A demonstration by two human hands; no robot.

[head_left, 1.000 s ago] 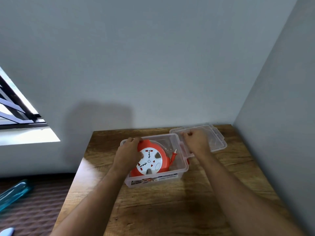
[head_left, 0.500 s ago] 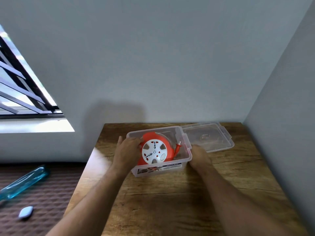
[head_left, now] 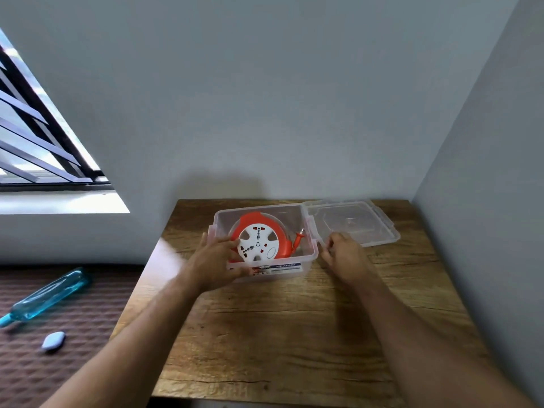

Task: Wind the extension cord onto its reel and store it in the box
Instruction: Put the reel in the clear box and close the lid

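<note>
**Cord reel in storage box, lid not yet fitted**

Item 1. Box (head_left: 306,260): clear plastic, open-topped, on the wooden table (head_left: 294,334), set toward its far edge. All places below are given relative to this box.

Item 2. Reel (head_left: 260,241): orange rim, white socket face, inside the box, tilted and leaning toward its left end. No loose cord trails outside. The orange plug (head_left: 298,238) stands at the reel's right, still within the walls.

Item 3. Lid (head_left: 353,223): clear, lying flat on the table, touching the box's right end.

Item 4. Left hand (head_left: 219,262): fingers curled over the front left corner, gripping wall and rim; fingertips reach inside near the reel face, contact uncertain.

Item 5. Right hand (head_left: 343,257): just right of the box, loosely half-open, holding nothing, close to the lid's near edge.

Item 6. Off the table, well left: blue bottle (head_left: 48,295), small pale object (head_left: 53,340).

Risk notes, judged:
- Tilted reel or upright plug may stand above the rim, blocking the lid from seating.
- Forcing the lid could pinch the plug or crack the clasps.
- One-handed hold may let the light box slide when pressed.
</note>
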